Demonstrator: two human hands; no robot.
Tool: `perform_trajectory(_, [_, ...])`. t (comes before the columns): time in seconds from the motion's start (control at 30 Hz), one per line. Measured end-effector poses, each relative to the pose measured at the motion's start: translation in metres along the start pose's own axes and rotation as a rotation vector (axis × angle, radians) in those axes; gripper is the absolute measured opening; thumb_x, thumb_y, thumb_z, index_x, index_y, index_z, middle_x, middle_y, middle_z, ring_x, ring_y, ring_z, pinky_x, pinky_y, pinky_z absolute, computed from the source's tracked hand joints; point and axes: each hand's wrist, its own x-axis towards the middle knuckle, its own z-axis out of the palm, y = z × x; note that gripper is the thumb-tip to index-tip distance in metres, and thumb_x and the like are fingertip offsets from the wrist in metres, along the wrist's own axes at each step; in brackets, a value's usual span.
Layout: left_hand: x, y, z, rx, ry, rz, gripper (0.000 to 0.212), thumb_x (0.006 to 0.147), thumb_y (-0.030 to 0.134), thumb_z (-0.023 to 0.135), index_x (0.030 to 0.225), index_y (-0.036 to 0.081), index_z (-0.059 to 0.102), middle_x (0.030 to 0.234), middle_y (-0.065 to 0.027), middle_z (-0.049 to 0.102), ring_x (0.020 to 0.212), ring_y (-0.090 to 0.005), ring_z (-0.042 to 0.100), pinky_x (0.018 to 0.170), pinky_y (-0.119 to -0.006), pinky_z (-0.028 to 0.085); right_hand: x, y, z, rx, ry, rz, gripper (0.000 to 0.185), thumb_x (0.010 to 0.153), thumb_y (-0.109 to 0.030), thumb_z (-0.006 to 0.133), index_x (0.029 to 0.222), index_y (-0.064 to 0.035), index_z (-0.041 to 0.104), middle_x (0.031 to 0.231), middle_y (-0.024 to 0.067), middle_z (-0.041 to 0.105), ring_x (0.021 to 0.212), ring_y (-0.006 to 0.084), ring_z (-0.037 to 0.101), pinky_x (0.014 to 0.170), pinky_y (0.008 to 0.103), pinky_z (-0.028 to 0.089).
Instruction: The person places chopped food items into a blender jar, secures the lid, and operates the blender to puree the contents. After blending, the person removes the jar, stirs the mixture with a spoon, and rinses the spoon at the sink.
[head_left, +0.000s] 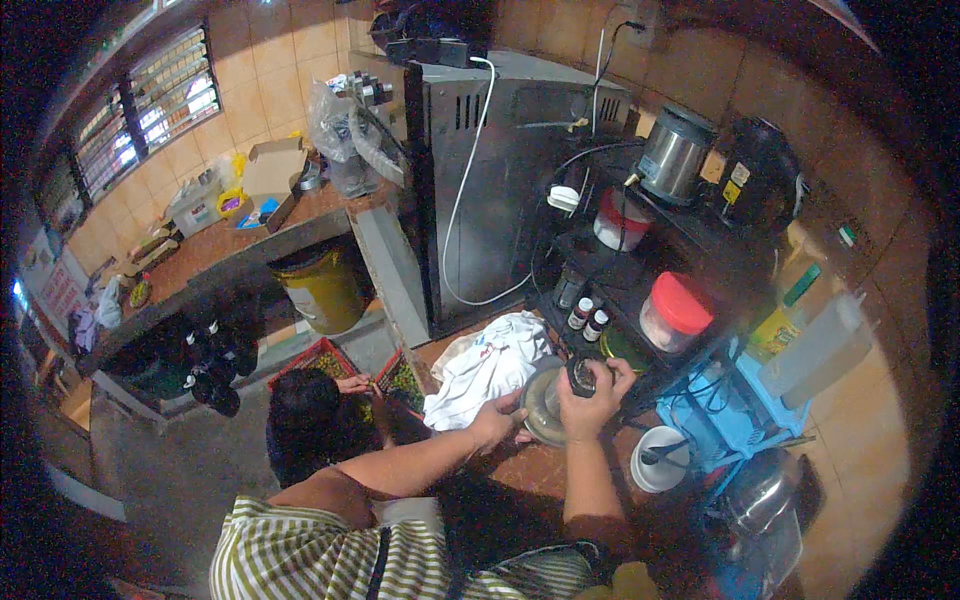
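Observation:
Just above the counter (525, 472), my left hand (495, 424) grips the side of a round, clear glass vessel (545, 409). My right hand (592, 401) is wrapped around a dark-rimmed round part (581, 375) beside the glass. Whether the dark part and the glass are one piece I cannot tell, as my fingers cover where they meet. A crumpled white cloth (491, 367) lies left of the vessel, close to my left hand. Two small bottles with white caps (587, 319) stand just beyond my right hand.
Another person (307, 420) sits low at left beside red crates (322, 360) of small green fruit. To the right are a white tub (660, 459), a blue plastic rack (739, 405) and a red-lidded jar (675, 311). A white cable (469, 180) hangs across the metal cabinet (487, 225).

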Motion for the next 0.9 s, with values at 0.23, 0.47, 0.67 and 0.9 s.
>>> perform_trajectory(0.23, [-0.001, -0.002, 0.000, 0.014, -0.001, -0.015, 0.055, 0.102, 0.004, 0.053, 0.154, 0.008, 0.036, 0.128, -0.0123, 0.062, 0.090, -0.0240, 0.069, 0.071, -0.031, 0.061, -0.003, 0.007, -0.005, -0.028, -0.045, -0.002, 0.045, 0.059, -0.015, 0.090, 0.095, -0.0107, 0.063, 0.114, 0.0161, 0.051, 0.107, 0.0370, 0.055, 0.089, 0.0490, 0.051])
perform_trajectory(0.47, [-0.003, 0.003, 0.007, -0.013, -0.019, 0.005, 0.050, 0.102, 0.003, 0.053, 0.151, 0.006, 0.040, 0.124, -0.0083, 0.064, 0.082, -0.0192, 0.066, 0.070, -0.029, 0.058, -0.001, 0.000, -0.006, -0.036, -0.013, 0.019, 0.040, 0.063, -0.011, 0.088, 0.094, -0.0080, 0.062, 0.114, 0.0166, 0.048, 0.106, 0.0351, 0.054, 0.089, 0.0456, 0.048])
perform_trajectory(0.67, [-0.020, 0.027, 0.018, 0.113, 0.006, 0.006, 0.048, 0.102, 0.001, 0.050, 0.149, 0.004, 0.042, 0.124, -0.0081, 0.064, 0.082, -0.0196, 0.066, 0.064, -0.028, 0.057, -0.007, 0.023, 0.000, -0.012, -0.010, -0.075, 0.045, 0.060, -0.013, 0.089, 0.095, -0.0107, 0.062, 0.113, 0.0154, 0.052, 0.106, 0.0358, 0.055, 0.089, 0.0464, 0.049])
perform_trajectory(0.9, [-0.017, 0.023, 0.022, 0.007, 0.086, -0.076, 0.049, 0.102, 0.001, 0.051, 0.150, 0.007, 0.042, 0.123, -0.0109, 0.065, 0.076, -0.0215, 0.070, 0.060, -0.029, 0.062, -0.003, 0.018, -0.002, -0.042, 0.009, -0.108, 0.048, 0.058, -0.013, 0.091, 0.099, -0.0126, 0.065, 0.113, 0.0150, 0.052, 0.106, 0.0347, 0.055, 0.093, 0.0457, 0.048])
